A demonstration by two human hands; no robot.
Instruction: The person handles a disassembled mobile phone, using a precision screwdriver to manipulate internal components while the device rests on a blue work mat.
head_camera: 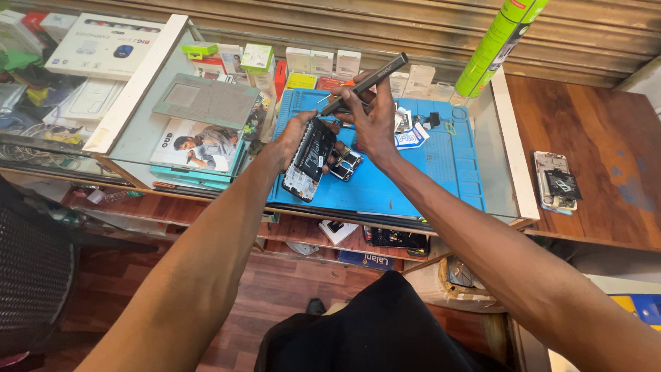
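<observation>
mostly small parts [413, 136] on blue mat [441, 172]

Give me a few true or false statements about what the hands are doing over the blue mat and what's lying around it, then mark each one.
1. The left hand holds an opened phone above the blue mat. True.
2. The right hand holds a pair of scissors. False: it grips a dark screwdriver, held at a slant.
3. Another opened phone lies on the wooden table to the right. True.
4. The green spray can lies flat on the mat. False: it stands at the counter's far right corner, beyond the mat.
5. Both hands rest flat on the mat. False: both are raised over it.
</observation>
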